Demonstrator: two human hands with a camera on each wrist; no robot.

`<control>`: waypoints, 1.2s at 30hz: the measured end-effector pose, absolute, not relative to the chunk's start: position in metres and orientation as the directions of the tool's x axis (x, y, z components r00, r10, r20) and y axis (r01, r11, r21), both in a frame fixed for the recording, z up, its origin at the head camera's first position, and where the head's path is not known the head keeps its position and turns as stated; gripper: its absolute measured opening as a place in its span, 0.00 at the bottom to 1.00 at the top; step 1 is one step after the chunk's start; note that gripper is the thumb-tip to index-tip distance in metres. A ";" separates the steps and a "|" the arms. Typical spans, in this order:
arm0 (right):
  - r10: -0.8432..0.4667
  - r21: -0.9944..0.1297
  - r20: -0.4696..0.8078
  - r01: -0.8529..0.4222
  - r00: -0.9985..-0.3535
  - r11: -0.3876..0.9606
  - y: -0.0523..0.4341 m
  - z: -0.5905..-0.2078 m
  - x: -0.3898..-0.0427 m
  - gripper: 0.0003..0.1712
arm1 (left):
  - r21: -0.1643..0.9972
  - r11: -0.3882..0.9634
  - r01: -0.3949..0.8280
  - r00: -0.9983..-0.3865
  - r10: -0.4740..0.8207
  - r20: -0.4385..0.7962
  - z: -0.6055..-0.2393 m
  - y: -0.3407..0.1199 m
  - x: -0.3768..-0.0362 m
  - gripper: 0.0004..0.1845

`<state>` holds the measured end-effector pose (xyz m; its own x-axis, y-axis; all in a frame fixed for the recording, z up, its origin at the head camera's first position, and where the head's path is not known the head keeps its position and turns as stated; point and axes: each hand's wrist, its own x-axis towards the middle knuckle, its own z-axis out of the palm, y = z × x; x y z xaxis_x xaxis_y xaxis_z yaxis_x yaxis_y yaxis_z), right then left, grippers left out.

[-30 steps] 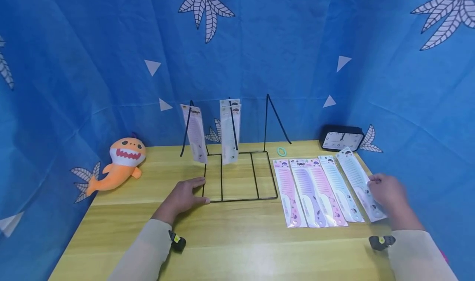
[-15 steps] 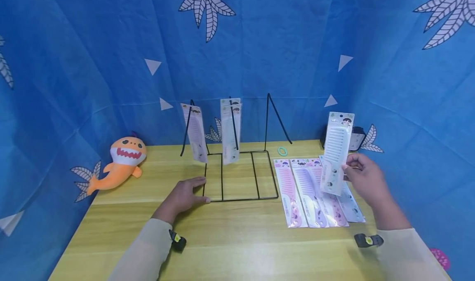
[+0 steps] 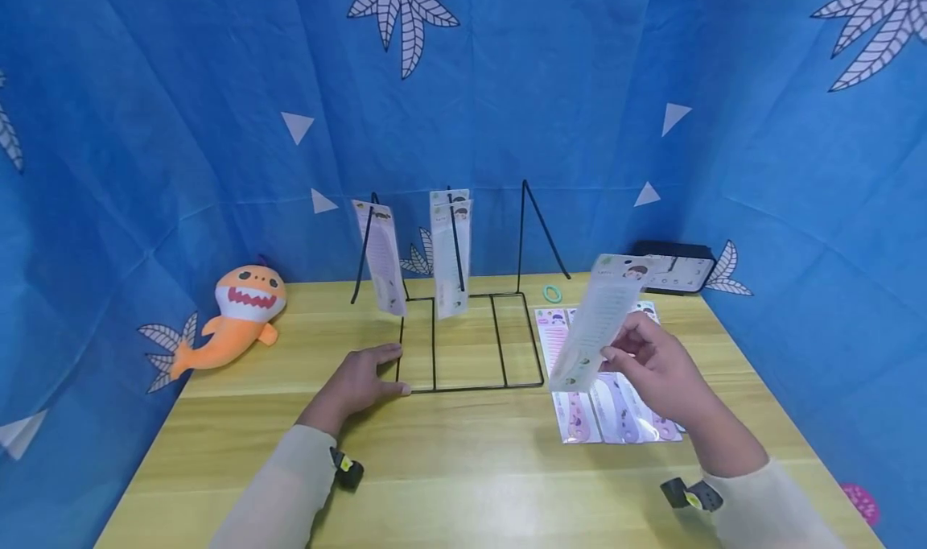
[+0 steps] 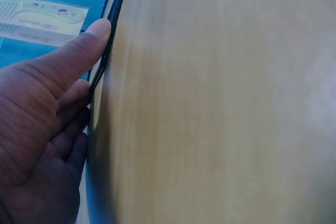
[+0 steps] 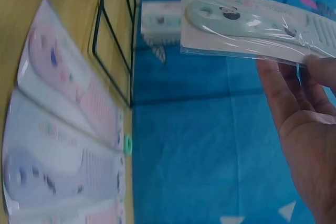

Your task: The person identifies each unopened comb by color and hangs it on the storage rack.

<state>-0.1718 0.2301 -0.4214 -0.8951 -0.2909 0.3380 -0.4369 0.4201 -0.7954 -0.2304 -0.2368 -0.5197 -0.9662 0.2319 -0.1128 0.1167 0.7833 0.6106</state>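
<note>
Just left of the right hand (image 3: 655, 372), the tilted flat pale-green comb in clear plastic wrap (image 3: 599, 328) could perhaps twist or slip, because only a pinch at its one edge held it, with forearm (image 3: 713, 432) slanting inward, while the left hand (image 3: 360, 384), loosely spread, touched the black wire rack (image 3: 471, 389).

The pale wood-grain table (image 3: 463, 460) looks smooth, with a soft sheen toward its near edge. Held above its right side, the pale-green packaged comb (image 5: 236, 22) shows smooth plastic under clear film — glossy, slightly crinkled, streaked with highlights. The pink and lilac packaged combs (image 3: 615, 408) toward the right edge share that shine. The thin black wire rack (image 3: 471, 388) looks like smooth metal. By the far left corner, the orange shark toy (image 3: 249, 299) is matt, plush cloth; by the far right, the black rectangular clock (image 3: 673, 249) has a plastic-looking case. Behind the far edge hangs blue printed cloth (image 3: 565, 74) — matt, softly creased.
</note>
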 end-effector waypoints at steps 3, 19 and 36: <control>-0.368 -0.779 0.374 -0.504 -0.851 0.374 0.214 -0.425 -0.167 0.15 | 0.614 0.783 0.100 -0.967 0.223 -0.127 -0.519 -0.238 -0.230 0.44; -0.464 -0.827 0.332 -0.490 -0.821 0.275 0.118 -0.460 -0.181 0.06 | 0.618 0.780 0.098 -0.968 0.218 -0.121 -0.523 -0.242 -0.232 0.43; -0.441 -0.857 0.268 -0.421 -0.857 0.297 0.097 -0.460 -0.197 0.02 | 0.609 0.784 0.124 -0.966 0.235 -0.105 -0.523 -0.239 -0.234 0.44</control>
